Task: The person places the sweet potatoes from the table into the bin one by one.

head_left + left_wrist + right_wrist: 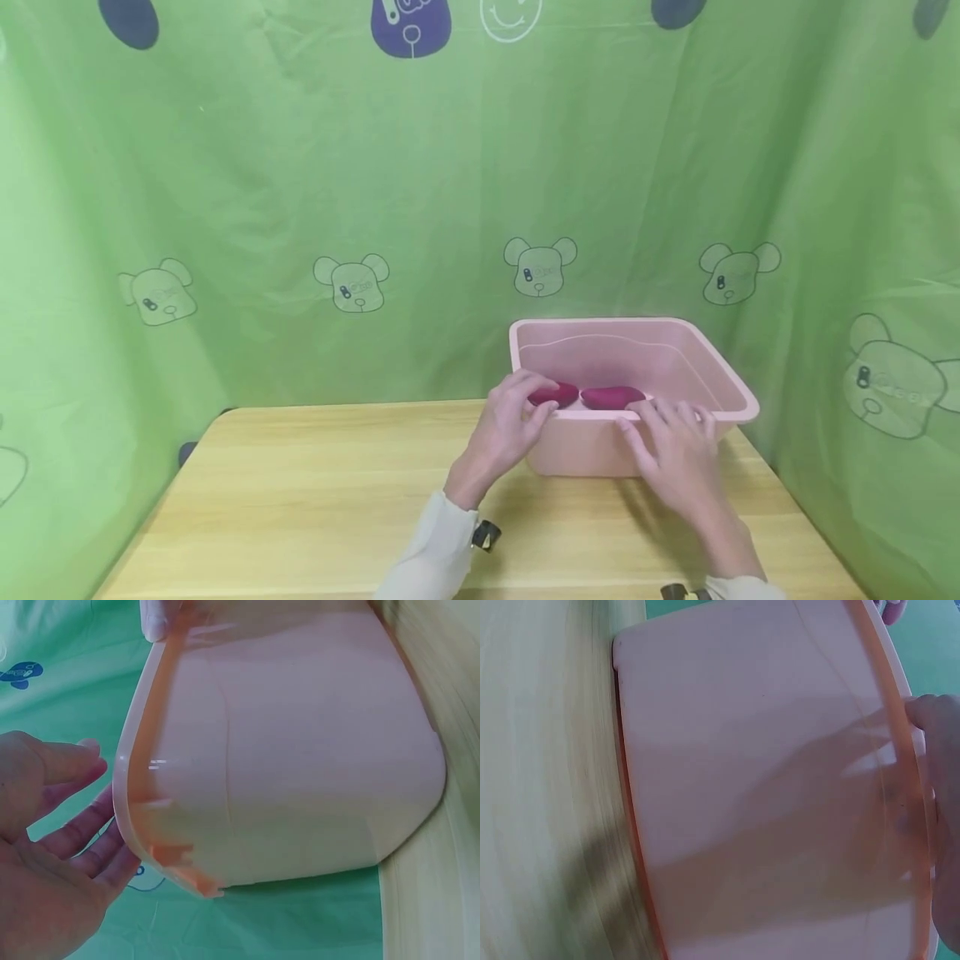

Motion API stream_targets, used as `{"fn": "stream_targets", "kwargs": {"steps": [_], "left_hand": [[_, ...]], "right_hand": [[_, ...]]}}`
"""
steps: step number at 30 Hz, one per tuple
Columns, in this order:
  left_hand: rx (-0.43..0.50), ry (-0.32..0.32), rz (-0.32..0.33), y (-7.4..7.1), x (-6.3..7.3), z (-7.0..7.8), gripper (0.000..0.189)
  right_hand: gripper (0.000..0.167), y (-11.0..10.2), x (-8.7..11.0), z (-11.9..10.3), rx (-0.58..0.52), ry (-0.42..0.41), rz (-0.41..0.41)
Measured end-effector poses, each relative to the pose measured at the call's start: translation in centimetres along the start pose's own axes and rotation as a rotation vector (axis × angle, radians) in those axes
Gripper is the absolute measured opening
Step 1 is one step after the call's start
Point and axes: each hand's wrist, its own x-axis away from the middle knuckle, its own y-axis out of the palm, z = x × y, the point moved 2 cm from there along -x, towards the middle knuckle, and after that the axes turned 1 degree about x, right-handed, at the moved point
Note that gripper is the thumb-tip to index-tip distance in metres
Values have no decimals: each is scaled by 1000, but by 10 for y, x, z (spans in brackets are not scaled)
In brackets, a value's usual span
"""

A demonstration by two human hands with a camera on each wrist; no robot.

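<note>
A pink plastic basin (588, 446) stands on the table, holding two smooth, elongated, purplish-red pieces that look like sweet potatoes: one at left (567, 395), partly behind my fingers, the other at right (611, 397). My left hand (512, 421) is at the basin's front left corner, thumb and fingers spread apart. In the left wrist view its fingers (82, 836) reach behind the rim and seem to touch it. My right hand (678, 454) grips the front rim, thumb outside and fingers over the edge. The right wrist view shows that thumb (924, 712) against the rim; the other fingers are mostly hidden.
A light wooden table (315, 492) extends to the left and in front of the basin. Green cloth (420, 183) with bear-head prints hangs behind and on both sides, close to the basin's back. Dark devices (486, 535) sit at the wrists.
</note>
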Motion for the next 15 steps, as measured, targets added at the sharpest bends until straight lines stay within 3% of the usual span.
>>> {"fn": "stream_targets", "kwargs": {"steps": [8,15], "left_hand": [[5,34,76,-7,8,-6,19],[-17,20,90,-16,15,-14,17]], "right_hand": [[27,-3,-2,-1,5,2,-26],[29,-8,-4,-4,16,-7,-75]]}}
